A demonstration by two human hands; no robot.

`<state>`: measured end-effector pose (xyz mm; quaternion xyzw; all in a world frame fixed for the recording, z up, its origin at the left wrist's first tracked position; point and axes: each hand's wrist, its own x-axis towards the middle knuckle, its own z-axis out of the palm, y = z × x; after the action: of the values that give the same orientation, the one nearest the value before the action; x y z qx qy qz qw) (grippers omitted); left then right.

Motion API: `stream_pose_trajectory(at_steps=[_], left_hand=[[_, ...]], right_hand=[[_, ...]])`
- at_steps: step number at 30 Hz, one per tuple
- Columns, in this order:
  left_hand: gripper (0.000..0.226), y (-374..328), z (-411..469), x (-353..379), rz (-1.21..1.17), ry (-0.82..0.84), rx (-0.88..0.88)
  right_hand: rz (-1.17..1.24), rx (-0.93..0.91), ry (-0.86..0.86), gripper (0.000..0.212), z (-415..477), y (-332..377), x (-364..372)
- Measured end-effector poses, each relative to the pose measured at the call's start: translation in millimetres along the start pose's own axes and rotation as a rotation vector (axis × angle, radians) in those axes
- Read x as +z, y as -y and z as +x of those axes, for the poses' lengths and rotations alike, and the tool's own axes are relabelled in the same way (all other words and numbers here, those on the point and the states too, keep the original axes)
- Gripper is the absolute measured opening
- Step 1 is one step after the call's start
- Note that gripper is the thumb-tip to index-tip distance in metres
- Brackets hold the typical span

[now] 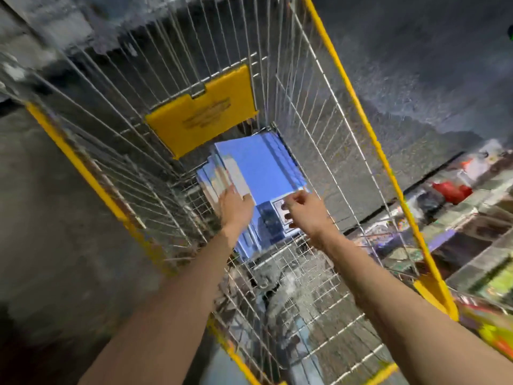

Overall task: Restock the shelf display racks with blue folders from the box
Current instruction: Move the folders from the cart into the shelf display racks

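Blue folders [258, 165] in wire cart [327, 129] (yellow-framed); grey floor [55, 218], shelves [458, 218] right.

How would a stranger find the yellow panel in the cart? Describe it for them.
Look into the tall wire cart with yellow corner bars. On its far wall, just above the stack of blue folders at the bottom, hangs a flat yellow panel. It is the only solid sheet among bare wire mesh, with a notch in its top edge.
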<state>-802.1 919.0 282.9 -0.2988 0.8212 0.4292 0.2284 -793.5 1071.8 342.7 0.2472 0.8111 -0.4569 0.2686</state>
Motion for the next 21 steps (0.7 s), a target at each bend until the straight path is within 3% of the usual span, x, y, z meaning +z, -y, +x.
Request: stream_pose_trajectory(at_steps=[12, 18, 21], left_hand=[[0.041, 20, 38, 35, -0.368, -0.144, -0.252], [0.023, 16, 40, 37, -0.563, -0.132, -0.341], [0.021, 7, 34, 38, -0.666, -0.176, -0.278]], right_hand=[[0.003, 0.058, 0.092, 0.014, 66, -32, 33], [-0.123, -0.08, 0.112, 0.042, 75, -23, 31], [-0.169, -0.115, 0.12, 0.053, 83, -16, 33]])
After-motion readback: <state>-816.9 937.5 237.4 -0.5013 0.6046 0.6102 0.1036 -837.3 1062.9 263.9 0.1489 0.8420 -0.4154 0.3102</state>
